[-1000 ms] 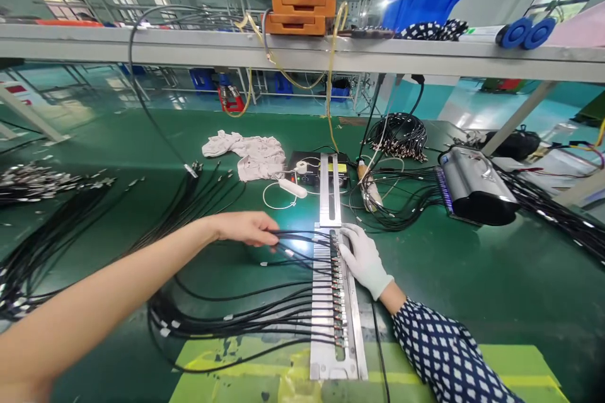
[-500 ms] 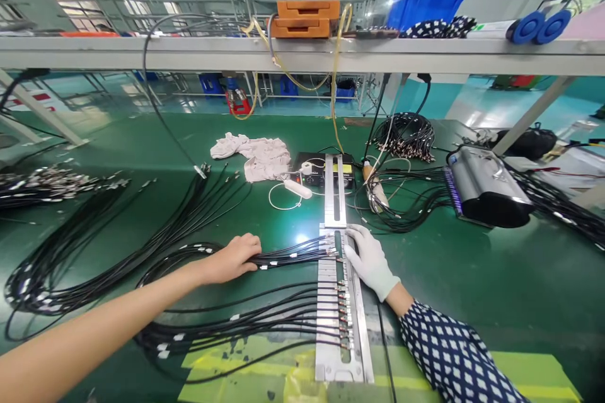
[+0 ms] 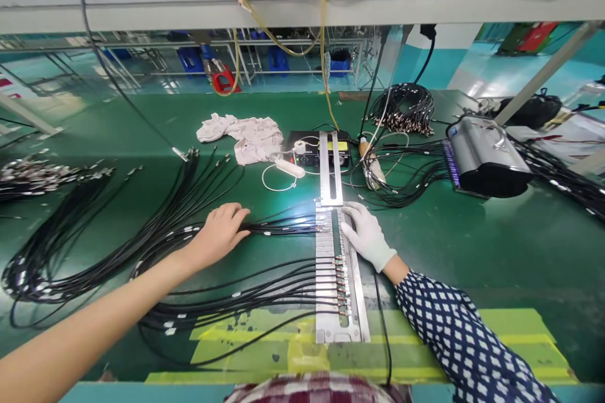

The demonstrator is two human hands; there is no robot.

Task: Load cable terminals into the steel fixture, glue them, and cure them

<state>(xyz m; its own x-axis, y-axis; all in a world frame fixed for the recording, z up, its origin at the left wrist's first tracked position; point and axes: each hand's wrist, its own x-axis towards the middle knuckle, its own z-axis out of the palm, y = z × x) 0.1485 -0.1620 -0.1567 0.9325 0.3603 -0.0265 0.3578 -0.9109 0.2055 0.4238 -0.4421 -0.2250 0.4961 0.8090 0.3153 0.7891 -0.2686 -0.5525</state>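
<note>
My bare left hand is curled around a bunch of black cables whose ends reach the upper part of a slotted metal fixture. In a white glove, my right hand rests against the fixture's upper right edge, its fingers slightly bent and nothing visible in them. Lower down, several black cables lie across the fixture with their metal connectors along its slot. A narrower slotted metal plate extends from the fixture's far end.
Behind the fixture sit a black box, a white cloth and a wooden-handled tool. A silver machine stands at right. Cable bundles lie at left; a coil lies at the back. A shelf beam crosses above.
The view has tipped downward, so the scene sits higher. My left hand has slid left along the cables, away from the fixture. My right hand remains at the fixture's edge.
</note>
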